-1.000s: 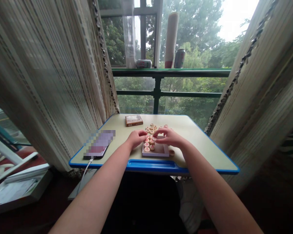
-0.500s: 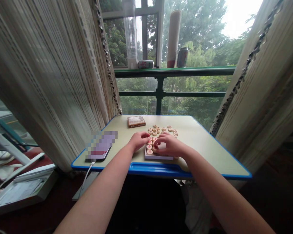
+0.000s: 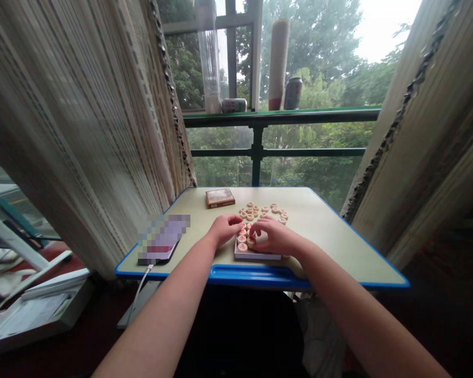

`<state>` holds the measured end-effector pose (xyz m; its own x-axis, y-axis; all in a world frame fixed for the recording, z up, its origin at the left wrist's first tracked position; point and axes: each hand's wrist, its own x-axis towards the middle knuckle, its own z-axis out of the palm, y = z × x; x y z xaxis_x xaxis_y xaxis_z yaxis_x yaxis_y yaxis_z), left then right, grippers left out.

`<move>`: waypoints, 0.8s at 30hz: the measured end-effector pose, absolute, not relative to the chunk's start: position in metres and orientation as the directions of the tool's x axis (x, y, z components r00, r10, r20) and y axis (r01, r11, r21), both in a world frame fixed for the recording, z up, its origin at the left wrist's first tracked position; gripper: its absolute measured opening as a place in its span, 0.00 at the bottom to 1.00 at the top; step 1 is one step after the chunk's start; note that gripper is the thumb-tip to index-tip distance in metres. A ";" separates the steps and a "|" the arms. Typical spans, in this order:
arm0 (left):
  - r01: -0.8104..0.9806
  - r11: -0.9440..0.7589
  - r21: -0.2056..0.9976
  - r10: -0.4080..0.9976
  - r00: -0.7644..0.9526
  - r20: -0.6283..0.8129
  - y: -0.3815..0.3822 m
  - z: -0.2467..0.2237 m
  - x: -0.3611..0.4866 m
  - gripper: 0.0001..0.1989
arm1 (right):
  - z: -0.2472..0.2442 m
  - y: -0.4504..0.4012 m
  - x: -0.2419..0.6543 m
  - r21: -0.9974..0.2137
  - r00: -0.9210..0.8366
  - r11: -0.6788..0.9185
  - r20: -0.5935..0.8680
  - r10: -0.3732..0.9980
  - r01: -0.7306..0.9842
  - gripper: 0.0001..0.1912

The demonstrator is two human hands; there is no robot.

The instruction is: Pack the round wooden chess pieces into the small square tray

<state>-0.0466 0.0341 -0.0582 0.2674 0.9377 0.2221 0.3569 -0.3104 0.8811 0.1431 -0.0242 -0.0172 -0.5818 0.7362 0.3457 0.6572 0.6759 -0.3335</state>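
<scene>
A small white tray [image 3: 256, 255] lies near the front edge of the beige table [image 3: 323, 231] and holds several round wooden game pieces [image 3: 243, 242] with red marks. More loose pieces [image 3: 260, 211] lie scattered just behind it. My left hand [image 3: 223, 229] rests at the tray's left rim, fingers curled on the pieces there. My right hand [image 3: 273, 235] lies over the tray, fingertips down on a piece inside it. Whether either hand pinches a piece is hidden by the fingers.
A flat brown box [image 3: 219, 197] lies at the table's back. A phone [image 3: 161, 241] on a white cable sits at the left front. Curtains hang on both sides. A green railing [image 3: 279, 116] carries cans and a tall stack of cups.
My right hand has drawn back from the loose pieces to lie over the tray. The left hand stays at the tray's left rim. The camera has shifted slightly.
</scene>
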 end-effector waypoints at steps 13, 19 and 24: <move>0.355 -0.313 0.881 0.937 0.268 0.225 0.034 -0.059 -0.047 0.12 | -0.011 -0.020 0.152 -0.391 -0.519 0.635 0.369 0.771 0.666 0.11; 0.342 -0.298 0.891 0.940 0.267 0.212 0.036 -0.060 -0.047 0.14 | -0.016 -0.015 0.153 -0.366 -0.519 0.631 0.363 0.774 0.685 0.11; 0.304 -0.287 0.908 0.937 0.287 0.201 0.038 -0.061 -0.048 0.15 | -0.020 -0.009 0.156 -0.375 -0.448 0.598 0.416 0.791 0.709 0.12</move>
<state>-0.0478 0.0378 -0.0605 0.2867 0.9368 0.2005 0.3038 -0.2874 0.9083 0.1562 -0.0089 -0.0204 -0.4479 0.7914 0.4159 0.7085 0.5980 -0.3747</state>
